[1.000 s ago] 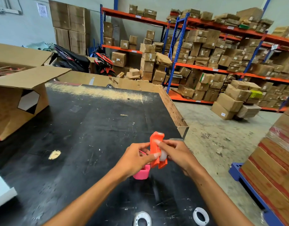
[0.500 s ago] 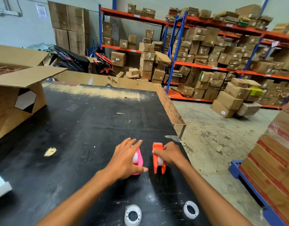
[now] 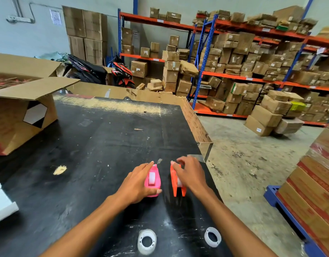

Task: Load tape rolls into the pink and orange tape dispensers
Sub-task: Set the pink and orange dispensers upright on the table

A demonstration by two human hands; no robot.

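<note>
The pink dispenser (image 3: 153, 179) stands on the black table (image 3: 104, 145) with a white tape roll showing in its slot. My left hand (image 3: 136, 184) lies along its left side, thumb curled round its near end. Just to the right stands the orange dispenser (image 3: 174, 184), also upright on the table, with a pale roll partly visible inside. My right hand (image 3: 190, 175) hovers over its right side with fingers spread, hiding much of it. Two loose white tape rolls (image 3: 147, 241) (image 3: 212, 236) lie flat near the table's front edge.
An open cardboard box (image 3: 20, 115) sits at the table's left. A white object (image 3: 2, 206) pokes in at the lower left. The table's right edge is close to the dispensers. Stacked cartons on a blue pallet (image 3: 282, 206) stand on the right, shelving behind.
The orange dispenser came down from between both hands onto the table beside the pink one. My left hand moved onto the pink dispenser; my right hand's fingers have opened over the orange one.
</note>
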